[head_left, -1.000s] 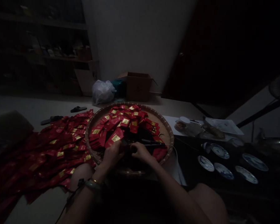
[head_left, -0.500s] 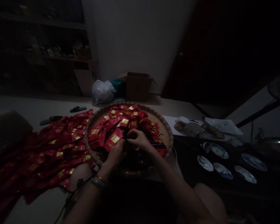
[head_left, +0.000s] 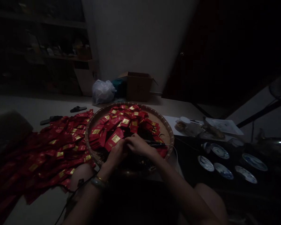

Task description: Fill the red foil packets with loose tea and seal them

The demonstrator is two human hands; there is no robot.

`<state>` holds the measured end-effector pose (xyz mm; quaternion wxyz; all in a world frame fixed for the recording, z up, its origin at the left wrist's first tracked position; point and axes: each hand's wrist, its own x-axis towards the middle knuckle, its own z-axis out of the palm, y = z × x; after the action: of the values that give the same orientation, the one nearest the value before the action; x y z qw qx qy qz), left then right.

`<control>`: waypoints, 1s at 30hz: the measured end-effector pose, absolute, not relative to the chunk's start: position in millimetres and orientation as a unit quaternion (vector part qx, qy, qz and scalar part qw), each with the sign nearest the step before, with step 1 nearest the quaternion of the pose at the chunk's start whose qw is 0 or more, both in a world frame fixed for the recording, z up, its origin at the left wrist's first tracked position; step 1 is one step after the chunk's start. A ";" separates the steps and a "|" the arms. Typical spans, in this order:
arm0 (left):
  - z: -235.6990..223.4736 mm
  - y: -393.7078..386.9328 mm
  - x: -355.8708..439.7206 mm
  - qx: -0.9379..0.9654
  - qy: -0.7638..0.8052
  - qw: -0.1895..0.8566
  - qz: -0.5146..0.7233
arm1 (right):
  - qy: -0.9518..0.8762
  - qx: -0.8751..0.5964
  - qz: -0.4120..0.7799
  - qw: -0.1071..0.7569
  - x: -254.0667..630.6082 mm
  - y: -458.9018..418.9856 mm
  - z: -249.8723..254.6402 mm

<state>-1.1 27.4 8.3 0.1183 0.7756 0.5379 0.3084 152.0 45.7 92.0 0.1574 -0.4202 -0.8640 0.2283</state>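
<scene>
A round woven bamboo tray (head_left: 165, 125) holds a heap of small red packets (head_left: 125, 121) with gold labels. Dark loose bits (head_left: 140, 161), like tea leaves, lie in its near part. Over them my left hand (head_left: 117, 153) is closed, beside a larger red packet (head_left: 115, 139). My right hand (head_left: 139, 144) is closed too, its fingertips against those of the left. What they pinch is hidden by the fingers and the dark. A dark slim tool (head_left: 155, 143) with a pale cord lies by my right wrist.
Many more red packets (head_left: 58, 153) spread over the floor at left. On the dark table at right are several blue-and-white dishes (head_left: 220, 151) and a lidded jar (head_left: 186, 125). Behind the tray stand a cardboard box (head_left: 139, 87) and a white plastic bag (head_left: 103, 92). Slippers (head_left: 78, 109) lie left.
My right hand has come down and left, and its raised, curled fingers now meet my left hand. The left hand has barely moved. The tray and packets look the same.
</scene>
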 end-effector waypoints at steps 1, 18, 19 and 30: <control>7.9 27.3 -1.8 0.780 0.527 0.115 0.316 | -0.873 -0.417 0.219 0.129 150.7 44.8 91.6; 24.0 10.5 -20.6 0.781 0.575 0.074 0.231 | -0.776 -0.562 0.286 0.012 157.3 71.3 7.6; 23.3 10.2 -22.2 0.787 0.568 0.066 0.230 | -0.776 -0.565 0.280 0.000 150.2 74.6 4.8; 7.6 10.8 -26.0 0.790 0.519 0.078 0.316 | -0.793 -0.537 0.268 0.099 142.2 85.2 8.5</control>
<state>-26.0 10.8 7.6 0.0783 0.7905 0.5190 0.3157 142.2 85.2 8.5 0.0995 -0.5375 -0.7935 0.2677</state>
